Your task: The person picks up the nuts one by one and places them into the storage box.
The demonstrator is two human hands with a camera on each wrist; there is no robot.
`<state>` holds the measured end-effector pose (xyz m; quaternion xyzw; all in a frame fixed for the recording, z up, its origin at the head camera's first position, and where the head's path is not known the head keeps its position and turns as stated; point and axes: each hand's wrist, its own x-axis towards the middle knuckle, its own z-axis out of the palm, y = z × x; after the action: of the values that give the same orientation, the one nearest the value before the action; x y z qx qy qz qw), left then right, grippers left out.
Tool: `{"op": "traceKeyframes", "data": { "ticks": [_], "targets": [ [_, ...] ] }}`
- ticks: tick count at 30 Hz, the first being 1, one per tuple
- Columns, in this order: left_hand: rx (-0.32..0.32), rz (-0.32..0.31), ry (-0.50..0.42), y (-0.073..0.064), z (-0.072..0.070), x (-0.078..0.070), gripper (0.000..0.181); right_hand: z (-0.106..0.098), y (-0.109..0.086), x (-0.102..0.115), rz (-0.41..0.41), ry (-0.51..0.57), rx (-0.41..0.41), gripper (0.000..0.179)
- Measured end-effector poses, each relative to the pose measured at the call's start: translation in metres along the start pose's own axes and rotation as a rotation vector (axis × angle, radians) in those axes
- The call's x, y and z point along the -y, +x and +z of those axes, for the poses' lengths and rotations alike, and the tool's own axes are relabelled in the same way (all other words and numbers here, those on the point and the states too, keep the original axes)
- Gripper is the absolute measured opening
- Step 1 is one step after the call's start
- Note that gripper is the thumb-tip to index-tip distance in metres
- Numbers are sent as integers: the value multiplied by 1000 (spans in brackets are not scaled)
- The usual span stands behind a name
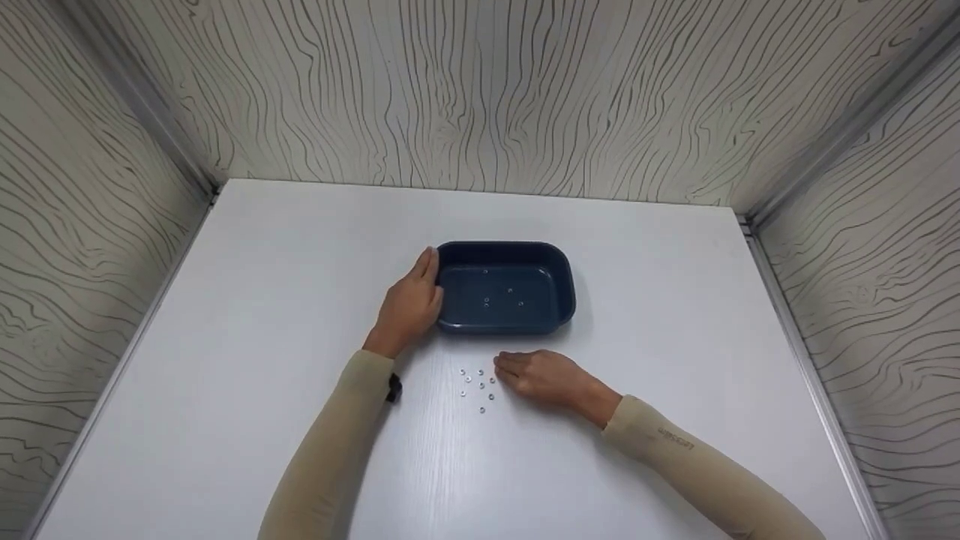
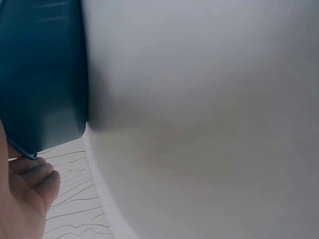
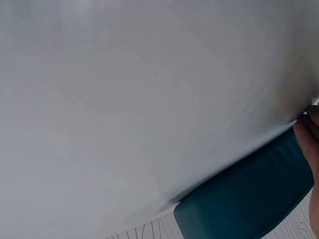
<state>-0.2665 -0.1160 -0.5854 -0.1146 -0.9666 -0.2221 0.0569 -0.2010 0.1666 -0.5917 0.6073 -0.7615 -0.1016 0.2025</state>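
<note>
A dark blue rectangular plastic basin (image 1: 506, 328) stands on the white table, with several small metal rings, like nuts, scattered on its floor. My left hand (image 1: 409, 306) grips its left side at the rim; the left wrist view shows the curled fingers (image 2: 37, 179) at the rim's corner. In front of the basin lies a loose group of similar small nuts (image 1: 481, 385). Just right of them, my right hand (image 1: 546, 377) is low over the table, thumb and fingertips drawn together. Whether a nut sits between those fingertips is hidden.
The white table (image 1: 225, 315) extends around the basin on all sides. Wood-grain patterned panels (image 1: 465, 97) rise at the back and both sides, with metal strips (image 1: 814, 367) along the table's side edges.
</note>
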Motion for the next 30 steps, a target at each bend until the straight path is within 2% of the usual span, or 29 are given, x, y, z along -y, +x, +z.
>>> {"op": "traceKeyframes", "data": {
  "ticks": [12, 19, 30],
  "targets": [
    [9, 0, -3, 0, 0, -1, 64, 0, 2, -1, -22, -24, 3, 26],
    [5, 0, -14, -1, -1, 0, 63, -2, -3, -3, -33, -22, -37, 28],
    [16, -9, -12, 0, 1, 1, 63, -15, -5, -11, -11, -55, -44, 33]
  ]
}}
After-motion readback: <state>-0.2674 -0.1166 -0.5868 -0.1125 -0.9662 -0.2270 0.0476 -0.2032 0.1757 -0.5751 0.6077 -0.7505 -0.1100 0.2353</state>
